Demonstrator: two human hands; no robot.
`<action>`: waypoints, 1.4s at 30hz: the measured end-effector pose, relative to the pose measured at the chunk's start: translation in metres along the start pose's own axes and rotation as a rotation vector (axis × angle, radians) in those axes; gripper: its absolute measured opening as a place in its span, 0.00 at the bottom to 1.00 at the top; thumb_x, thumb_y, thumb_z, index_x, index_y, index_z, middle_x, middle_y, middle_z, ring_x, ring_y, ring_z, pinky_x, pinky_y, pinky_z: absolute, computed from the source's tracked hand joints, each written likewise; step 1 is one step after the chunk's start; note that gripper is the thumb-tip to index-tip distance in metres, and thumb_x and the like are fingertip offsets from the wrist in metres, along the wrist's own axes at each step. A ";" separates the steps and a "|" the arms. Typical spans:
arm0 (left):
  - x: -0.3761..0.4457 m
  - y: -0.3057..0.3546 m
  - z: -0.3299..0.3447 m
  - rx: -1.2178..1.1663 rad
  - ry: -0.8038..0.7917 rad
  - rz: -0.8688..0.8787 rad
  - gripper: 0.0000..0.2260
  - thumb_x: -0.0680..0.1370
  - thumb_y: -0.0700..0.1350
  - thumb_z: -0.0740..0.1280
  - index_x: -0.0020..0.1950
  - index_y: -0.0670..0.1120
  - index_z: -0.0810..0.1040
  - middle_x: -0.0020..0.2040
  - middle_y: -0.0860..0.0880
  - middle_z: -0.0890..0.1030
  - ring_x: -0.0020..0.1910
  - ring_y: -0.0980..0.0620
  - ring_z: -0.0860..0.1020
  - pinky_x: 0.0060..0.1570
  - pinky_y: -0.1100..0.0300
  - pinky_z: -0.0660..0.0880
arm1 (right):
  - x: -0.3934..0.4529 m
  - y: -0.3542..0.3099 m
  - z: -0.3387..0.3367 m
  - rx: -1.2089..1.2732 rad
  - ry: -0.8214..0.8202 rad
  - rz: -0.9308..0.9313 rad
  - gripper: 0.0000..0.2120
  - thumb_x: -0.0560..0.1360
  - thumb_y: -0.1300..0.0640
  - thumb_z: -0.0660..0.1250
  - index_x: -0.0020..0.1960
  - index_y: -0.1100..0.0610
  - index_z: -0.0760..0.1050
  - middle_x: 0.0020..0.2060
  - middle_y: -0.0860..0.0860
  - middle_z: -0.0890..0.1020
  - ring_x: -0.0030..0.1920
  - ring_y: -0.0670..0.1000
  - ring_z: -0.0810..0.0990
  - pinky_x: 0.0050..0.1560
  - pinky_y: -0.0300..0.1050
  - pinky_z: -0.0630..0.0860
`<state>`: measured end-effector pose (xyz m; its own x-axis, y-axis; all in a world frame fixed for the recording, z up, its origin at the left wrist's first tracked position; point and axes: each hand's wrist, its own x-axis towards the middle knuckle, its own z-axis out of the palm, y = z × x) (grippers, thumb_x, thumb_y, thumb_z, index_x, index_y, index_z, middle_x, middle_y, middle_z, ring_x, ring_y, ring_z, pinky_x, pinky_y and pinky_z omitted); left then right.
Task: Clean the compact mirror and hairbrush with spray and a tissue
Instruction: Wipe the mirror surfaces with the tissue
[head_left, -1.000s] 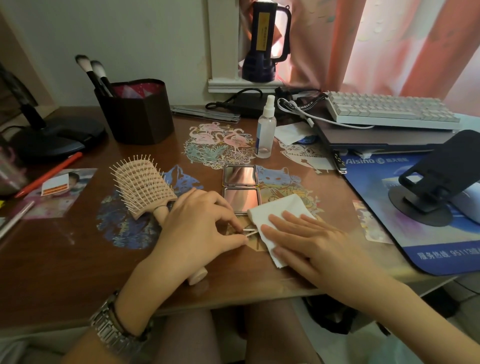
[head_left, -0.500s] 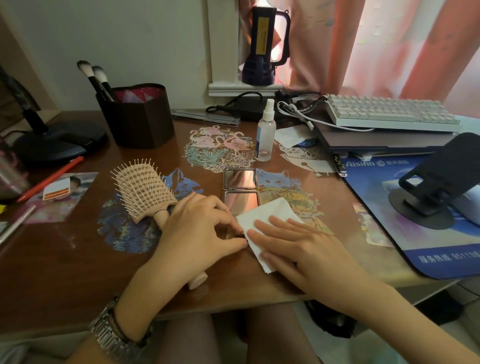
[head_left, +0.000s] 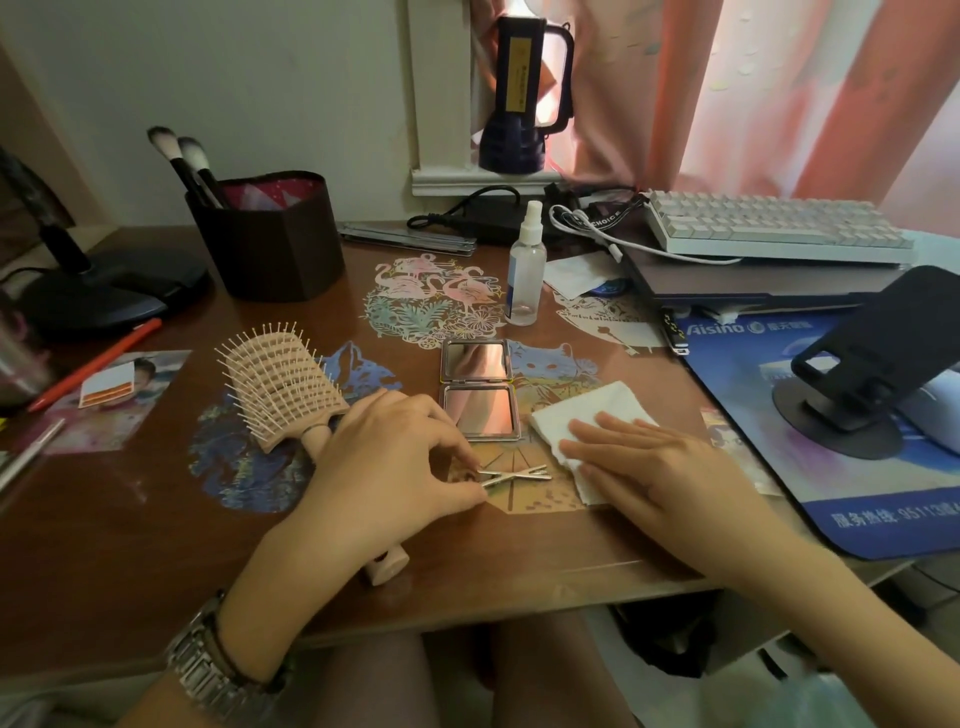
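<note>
The right hand (head_left: 657, 470) has slid the tissue (head_left: 587, 423) rightward off the compact mirror (head_left: 479, 389), exposing two crossed hair clips (head_left: 511, 474). That hand lies flat, fingers spread, on the tissue. The left hand (head_left: 387, 462) pinches the clips. Left of the mirror lies the hairbrush (head_left: 283, 387); beyond it stands the spray bottle (head_left: 525, 267).

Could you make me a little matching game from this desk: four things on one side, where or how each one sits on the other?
1 compact mirror
2 spray bottle
3 tissue
4 hairbrush

A under the flat right hand
B lying open
C standing upright behind the mirror
D bristles up, handle under the left hand

Pairs: 1-B, 2-C, 3-A, 4-D
</note>
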<state>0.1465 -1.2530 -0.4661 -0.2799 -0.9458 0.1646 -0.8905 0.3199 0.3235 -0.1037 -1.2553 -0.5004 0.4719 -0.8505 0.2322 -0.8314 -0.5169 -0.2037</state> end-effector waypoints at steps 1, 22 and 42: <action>0.001 0.001 -0.001 0.004 -0.017 0.008 0.15 0.66 0.65 0.68 0.49 0.62 0.80 0.50 0.63 0.74 0.53 0.59 0.67 0.56 0.59 0.62 | 0.001 0.002 -0.002 0.005 0.007 0.017 0.20 0.77 0.42 0.49 0.65 0.41 0.71 0.65 0.39 0.71 0.68 0.43 0.68 0.68 0.46 0.68; 0.033 -0.035 -0.048 -0.037 0.152 -0.126 0.06 0.65 0.58 0.72 0.39 0.60 0.82 0.45 0.61 0.77 0.51 0.57 0.71 0.52 0.53 0.70 | 0.038 0.022 0.004 0.004 0.043 0.119 0.16 0.77 0.45 0.57 0.63 0.41 0.72 0.64 0.41 0.73 0.67 0.45 0.70 0.64 0.42 0.63; 0.086 -0.079 -0.026 0.200 0.032 -0.301 0.11 0.66 0.59 0.73 0.47 0.58 0.83 0.57 0.54 0.80 0.60 0.48 0.70 0.68 0.49 0.58 | 0.038 0.026 0.010 0.032 0.066 0.106 0.20 0.75 0.39 0.51 0.64 0.40 0.70 0.63 0.40 0.72 0.66 0.44 0.69 0.65 0.44 0.64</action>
<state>0.2019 -1.3578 -0.4528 0.0135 -0.9927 0.1196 -0.9849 0.0075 0.1732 -0.1042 -1.3024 -0.5063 0.3611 -0.8927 0.2697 -0.8653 -0.4285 -0.2600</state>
